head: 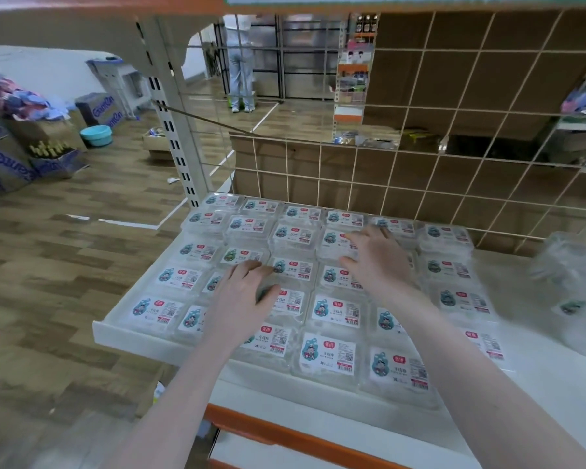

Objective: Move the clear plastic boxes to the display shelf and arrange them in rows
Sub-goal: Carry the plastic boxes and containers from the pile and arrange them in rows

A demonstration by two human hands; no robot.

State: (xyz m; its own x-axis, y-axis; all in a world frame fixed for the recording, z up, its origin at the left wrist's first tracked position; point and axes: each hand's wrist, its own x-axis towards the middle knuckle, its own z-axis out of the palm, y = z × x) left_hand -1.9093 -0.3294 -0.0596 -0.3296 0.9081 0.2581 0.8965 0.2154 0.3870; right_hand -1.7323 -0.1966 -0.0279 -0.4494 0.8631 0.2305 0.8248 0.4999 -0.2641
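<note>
On the white display shelf (132, 328): clear plastic boxes (329, 353) laid flat in rows, labels up, filling most of the surface from the front lip back to the wire grid panel (454, 130).
Left hand (242, 299): palm down over the boxes in the middle of the shelf, fingers spread and loosely bent, fingertips (254, 265) resting on a box lid; nothing pinched or wrapped.
Right hand (376, 258): palm down farther back, fingers apart and nearly straight, fingertips touching the lid of a box in one of the rear rows; thumb out to the left, holding nothing.
Rear rows: boxes stacked higher than the single layer at the front.
Box labels: white, with a teal cartoon figure, a red tag and a barcode; print too small to read.
Right end of shelf: clear plastic bag (575, 292) blurred, with more of the same labelled boxes inside; count not clear.
Floor at left: cardboard cartons (11, 157), one holding bottles, and a blue basin (96, 135) beside them.
Beyond the grid: a person standing (240, 62) at other shelving.
</note>
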